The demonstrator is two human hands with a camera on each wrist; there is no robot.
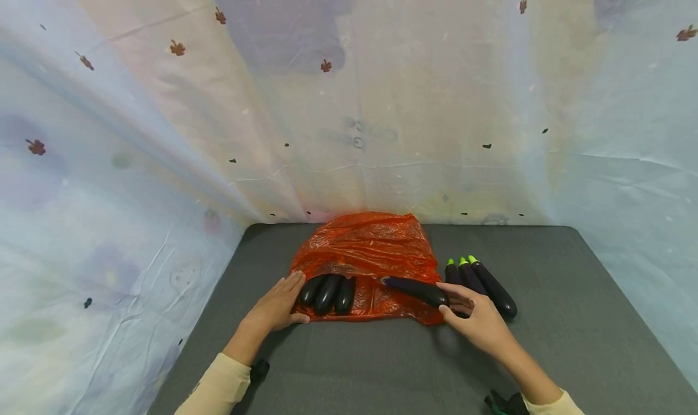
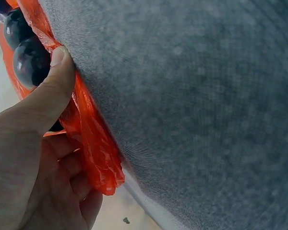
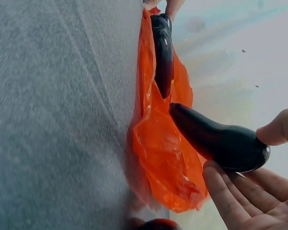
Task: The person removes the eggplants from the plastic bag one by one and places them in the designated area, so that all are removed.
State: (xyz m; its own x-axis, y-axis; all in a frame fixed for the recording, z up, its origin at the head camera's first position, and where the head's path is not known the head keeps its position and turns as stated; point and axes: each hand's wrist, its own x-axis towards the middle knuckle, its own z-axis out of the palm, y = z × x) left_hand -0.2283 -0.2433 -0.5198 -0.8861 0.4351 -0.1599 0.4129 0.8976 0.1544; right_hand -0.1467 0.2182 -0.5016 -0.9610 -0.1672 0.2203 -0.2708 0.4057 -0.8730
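Observation:
An orange-red plastic bag (image 1: 368,239) lies on the grey table with its mouth toward me. Several dark eggplants (image 1: 327,294) lie side by side inside its left part. My left hand (image 1: 278,303) rests at the left corner of the mouth, fingers extended along its side and thumb (image 2: 62,72) on the lower lip. My right hand (image 1: 474,318) holds another eggplant (image 3: 221,139) by its thick end, thumb on one side and fingers on the other. The narrow end of this eggplant points left, at the bag's mouth. The left fingertips are partly hidden in the left wrist view.
To the right of the bag lie three eggplants (image 1: 493,288) with green stem ends, pointing away from me. The grey table (image 1: 371,366) meets a pale patterned curtain (image 1: 392,112) at its far edge. Another sheet hangs along the left.

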